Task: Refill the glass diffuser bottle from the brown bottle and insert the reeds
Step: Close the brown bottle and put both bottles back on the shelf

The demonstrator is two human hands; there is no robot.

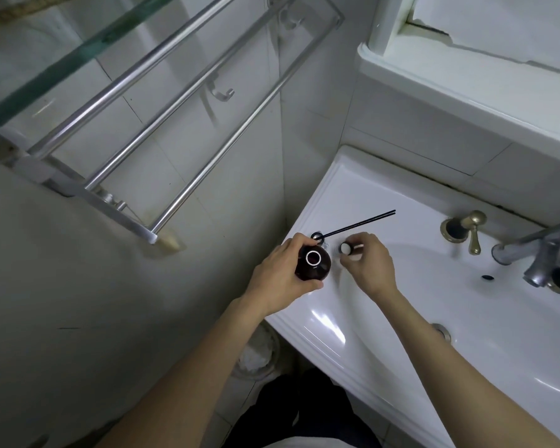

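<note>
Left hand [282, 276] curls round the open brown bottle [312, 265]; right hand [367, 260] pinches a white cap [346, 248]. Pouring likely comes next; it calls for careful aim at the narrow diffuser bottle [317, 236] just beyond, by the reeds [359, 224].

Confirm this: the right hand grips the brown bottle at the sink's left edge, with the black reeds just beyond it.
Wrong hand. The head view shows the left hand gripping the brown bottle; the right hand holds a small white-capped piece beside it. The rest stands: the bottle is at the sink's left edge, with the black reeds just beyond it.
</note>
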